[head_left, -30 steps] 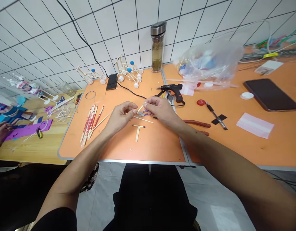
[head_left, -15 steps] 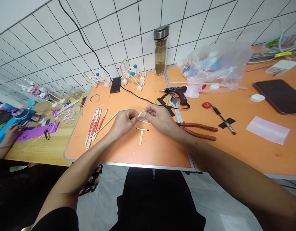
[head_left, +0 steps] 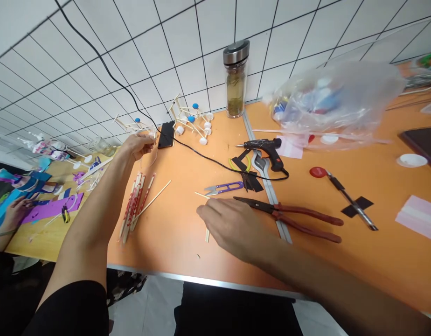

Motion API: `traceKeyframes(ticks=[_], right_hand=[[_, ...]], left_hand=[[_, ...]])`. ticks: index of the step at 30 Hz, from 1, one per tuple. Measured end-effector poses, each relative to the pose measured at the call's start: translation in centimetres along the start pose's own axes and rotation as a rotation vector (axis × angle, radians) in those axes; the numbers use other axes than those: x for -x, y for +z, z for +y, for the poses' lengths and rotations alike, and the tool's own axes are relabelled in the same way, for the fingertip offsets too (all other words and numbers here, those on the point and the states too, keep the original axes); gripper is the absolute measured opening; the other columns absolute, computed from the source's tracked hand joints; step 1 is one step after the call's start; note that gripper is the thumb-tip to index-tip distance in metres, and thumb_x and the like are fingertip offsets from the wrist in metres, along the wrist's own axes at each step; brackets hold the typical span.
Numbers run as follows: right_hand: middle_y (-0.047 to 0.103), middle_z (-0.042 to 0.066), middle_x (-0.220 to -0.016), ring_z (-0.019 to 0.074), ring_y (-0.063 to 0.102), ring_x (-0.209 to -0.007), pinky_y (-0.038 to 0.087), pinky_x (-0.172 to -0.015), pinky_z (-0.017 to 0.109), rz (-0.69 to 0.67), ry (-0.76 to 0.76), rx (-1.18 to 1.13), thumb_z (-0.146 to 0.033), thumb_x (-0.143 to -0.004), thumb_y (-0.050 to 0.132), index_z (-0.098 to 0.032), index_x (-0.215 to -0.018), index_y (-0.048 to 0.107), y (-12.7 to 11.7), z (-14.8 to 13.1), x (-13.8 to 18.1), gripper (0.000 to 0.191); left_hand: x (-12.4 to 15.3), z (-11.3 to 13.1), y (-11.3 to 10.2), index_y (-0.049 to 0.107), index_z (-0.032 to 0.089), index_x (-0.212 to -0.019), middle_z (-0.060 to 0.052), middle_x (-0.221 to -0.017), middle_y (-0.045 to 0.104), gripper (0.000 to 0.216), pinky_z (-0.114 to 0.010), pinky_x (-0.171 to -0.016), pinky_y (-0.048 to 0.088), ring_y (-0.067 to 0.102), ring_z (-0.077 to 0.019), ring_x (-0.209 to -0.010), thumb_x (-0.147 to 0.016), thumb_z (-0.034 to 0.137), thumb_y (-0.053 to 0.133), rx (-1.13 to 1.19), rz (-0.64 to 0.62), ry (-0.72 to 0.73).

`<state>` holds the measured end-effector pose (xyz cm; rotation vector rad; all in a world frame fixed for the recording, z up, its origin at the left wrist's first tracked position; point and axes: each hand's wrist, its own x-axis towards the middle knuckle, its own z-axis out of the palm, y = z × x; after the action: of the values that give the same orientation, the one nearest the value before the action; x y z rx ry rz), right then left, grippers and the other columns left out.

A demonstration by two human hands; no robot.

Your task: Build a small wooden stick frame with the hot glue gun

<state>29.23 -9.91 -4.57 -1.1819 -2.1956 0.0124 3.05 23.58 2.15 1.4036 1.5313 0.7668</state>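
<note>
My left hand (head_left: 136, 144) reaches to the far left of the orange table (head_left: 180, 242). Its fingers are curled by the white wheel of a small stick model (head_left: 131, 125); what they hold is hidden. My right hand (head_left: 232, 224) lies palm down near the table's front, fingers stretched left over short wooden sticks. One stick end (head_left: 207, 235) shows below it, and a thin stick (head_left: 201, 195) lies just beyond the fingertips. Purple snips (head_left: 224, 188) and red pliers (head_left: 295, 217) lie beside this hand.
A bundle of red-and-white wrapped sticks (head_left: 135, 203), a phone (head_left: 165, 134), a second stick model (head_left: 192, 116), a glue gun (head_left: 264, 147), a jar (head_left: 235, 79) and a plastic bag (head_left: 337, 102) are on the table. Another person's hand (head_left: 12, 214) works at the left table.
My hands have parted. The left one went far left toward the small stick model; the right one dropped flat onto the sticks. The camera moved closer and shifted left.
</note>
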Motion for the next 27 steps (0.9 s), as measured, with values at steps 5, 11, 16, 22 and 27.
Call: traceKeyframes(ticks=[5, 11, 16, 22, 27], right_hand=[[0.064, 0.001, -0.082, 0.0210, 0.053, -0.072, 0.036, -0.069, 0.038, 0.046, -0.043, 0.017, 0.002, -0.094, 0.058, -0.021, -0.091, 0.066, 0.0, -0.7, 0.2, 0.024], [0.060, 0.001, -0.077, 0.0214, 0.051, -0.067, 0.035, -0.066, 0.040, 0.072, -0.056, 0.022, -0.005, -0.092, 0.065, -0.020, -0.090, 0.066, -0.3, -1.1, -0.1, 0.015], [0.058, 0.001, -0.076, 0.0218, 0.050, -0.066, 0.032, -0.062, 0.041, 0.069, -0.045, -0.003, -0.008, -0.092, 0.066, -0.020, -0.092, 0.067, -0.1, -1.3, 0.0, 0.012], [0.059, 0.001, -0.078, 0.0217, 0.051, -0.065, 0.034, -0.060, 0.041, 0.055, -0.057, -0.033, -0.014, -0.092, 0.070, -0.018, -0.097, 0.071, 0.2, -1.5, 0.1, 0.006], [0.060, 0.002, -0.077, 0.0218, 0.052, -0.064, 0.038, -0.058, 0.041, 0.084, -0.051, -0.047, -0.012, -0.091, 0.067, -0.018, -0.096, 0.073, 0.0, -1.6, 0.0, 0.010]], left_hand=[[-6.0, 1.4, 1.4, 0.069, 0.017, -0.069, -0.002, -0.062, 0.066, 0.024, -0.023, -0.057, 0.048, 0.058, -0.0106, -0.057, -0.064, 0.005, 0.089, -0.012, -0.031, -0.037], [-9.5, 1.9, 3.1, 0.074, 0.013, -0.072, -0.004, -0.068, 0.068, 0.013, -0.024, -0.059, 0.046, 0.058, -0.0116, -0.060, -0.070, 0.004, 0.084, -0.070, -0.083, -0.034], [-10.6, 2.4, 4.9, 0.076, 0.012, -0.069, -0.008, -0.068, 0.070, 0.012, -0.024, -0.058, 0.045, 0.058, -0.0126, -0.060, -0.069, 0.007, 0.087, -0.133, -0.152, -0.013], [-9.9, 3.8, 6.7, 0.073, 0.014, -0.065, -0.006, -0.059, 0.066, 0.029, -0.027, -0.056, 0.047, 0.057, -0.0124, -0.053, -0.055, 0.008, 0.099, -0.187, -0.151, -0.042], [-9.6, 4.3, 7.1, 0.074, 0.014, -0.062, -0.006, -0.058, 0.067, 0.032, -0.027, -0.054, 0.047, 0.057, -0.0121, -0.053, -0.054, 0.013, 0.104, -0.243, -0.176, -0.045]])
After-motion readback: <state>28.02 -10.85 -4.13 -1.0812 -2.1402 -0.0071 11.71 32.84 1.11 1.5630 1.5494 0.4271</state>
